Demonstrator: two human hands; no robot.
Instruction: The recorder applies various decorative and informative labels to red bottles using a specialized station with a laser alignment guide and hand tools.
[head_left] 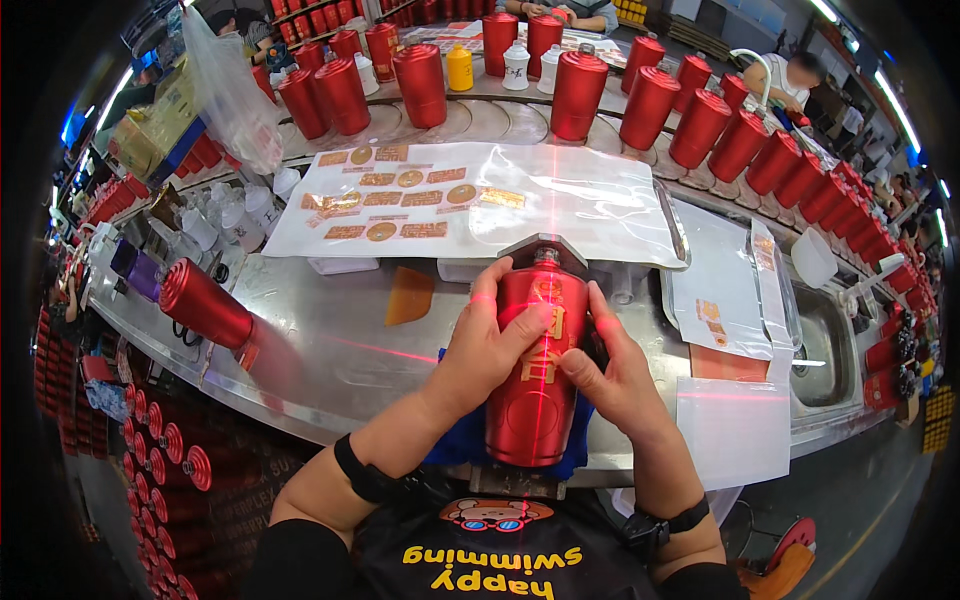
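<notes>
A glossy red bottle (530, 425) lies in front of me, its neck pointing away. Gold character decals (545, 345) run down its upper side, and a thin red laser line crosses them lengthwise. My left hand (485, 345) wraps its left side, the thumb pressing on the decals. From the right, my right hand (622, 380) holds the same bottle, fingers along its side and thumb close to the lower characters. A dark angled metal plate (560, 250) stands behind the neck. Blue cloth (582, 440) shows under the bottle.
A white decal sheet (290, 235) with gold pieces lies beyond the bottle. Another red bottle (205, 305) leans at left, near an amber scraper-like piece (408, 296). Red bottles line the curved conveyor (490, 122). A sink (825, 350) is at right; other people sit farther back.
</notes>
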